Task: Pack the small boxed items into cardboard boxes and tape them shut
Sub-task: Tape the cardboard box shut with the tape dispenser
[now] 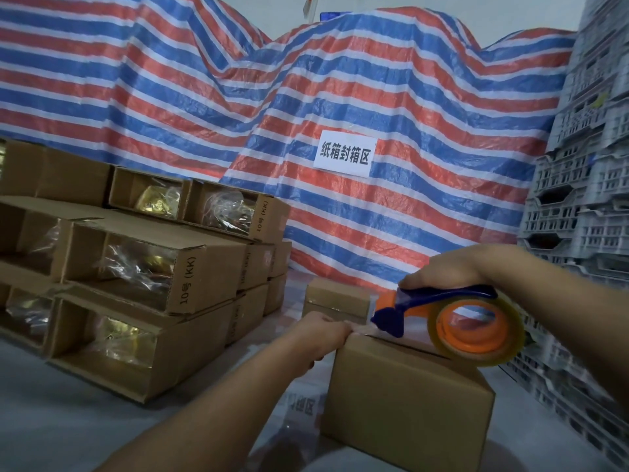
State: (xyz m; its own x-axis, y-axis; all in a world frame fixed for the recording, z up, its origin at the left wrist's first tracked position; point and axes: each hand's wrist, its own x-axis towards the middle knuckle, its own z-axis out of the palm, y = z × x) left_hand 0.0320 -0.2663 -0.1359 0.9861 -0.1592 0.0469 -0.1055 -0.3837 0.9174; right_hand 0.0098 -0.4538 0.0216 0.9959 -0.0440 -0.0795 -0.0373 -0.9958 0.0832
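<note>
In the lower right of the frame I see the closed cardboard box (408,403) standing on the pale worktop (68,420), its bottom edge cut off by the frame. Its top seam is mostly hidden under the tape dispenser (452,318), a blue and orange tool with a roll of clear tape (476,330) that rests on the lid. My right hand (452,267) is closed over the dispenser's blue handle from above; the fingers curl down behind it, out of my sight, and the forearm runs off the right edge. My left hand (323,335) is clamped on the box's upper left corner, knuckles up, and seems to press the tape's loose end onto the cardboard, though the film is too clear for me to trace. That forearm rises from the bottom edge.

Just behind the box sits a smaller brown box (335,301), partly blocked by the hand and dispenser. At the left, a stack of open cartons (153,284) lies on its side, showing gold items in crinkled plastic that I cannot identify. A striped tarp (306,97) with a white sign (345,154) fills the background, and grey crates (578,199), blurred, pile up at the right.
</note>
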